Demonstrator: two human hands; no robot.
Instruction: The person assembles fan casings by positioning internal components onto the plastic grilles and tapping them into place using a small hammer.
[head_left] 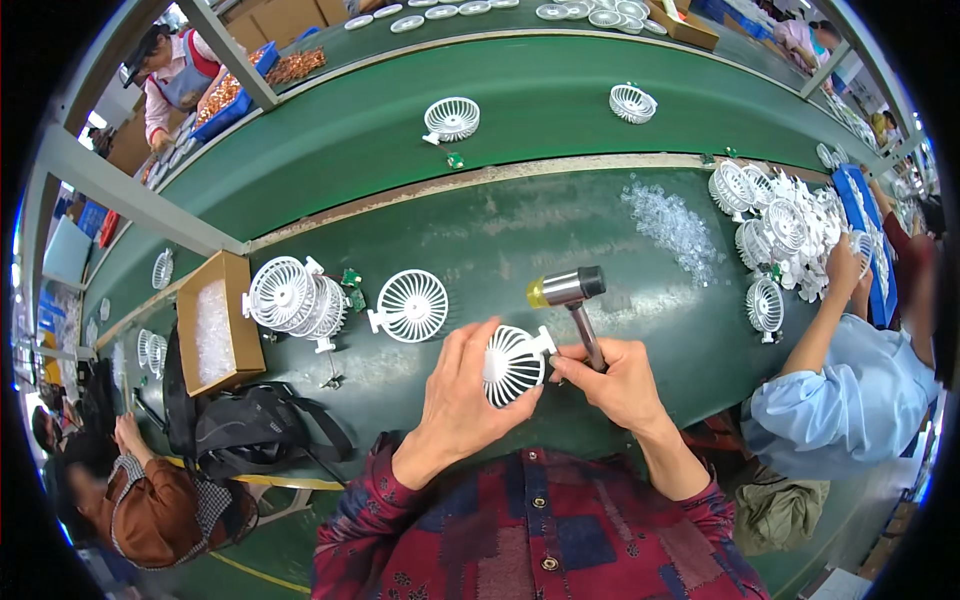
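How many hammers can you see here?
1. The hammer, one end of its head yellow and the other black, is in the right hand, its head beyond the white fan frame in the left hand. Others may be hidden at the crowded edges.

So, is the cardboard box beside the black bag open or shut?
Open: no flap covers the cardboard box, and its translucent whitish contents show inside.

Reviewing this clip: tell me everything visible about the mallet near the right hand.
The mallet has a barrel-shaped, shiny, metallic-looking head with a translucent yellow face on the left and a black one on the right. Its slim brownish handle slants down and slightly right to the right hand, which hides its lower end; the grip's firmness is unclear. In the picture, the head shows against the green tabletop.
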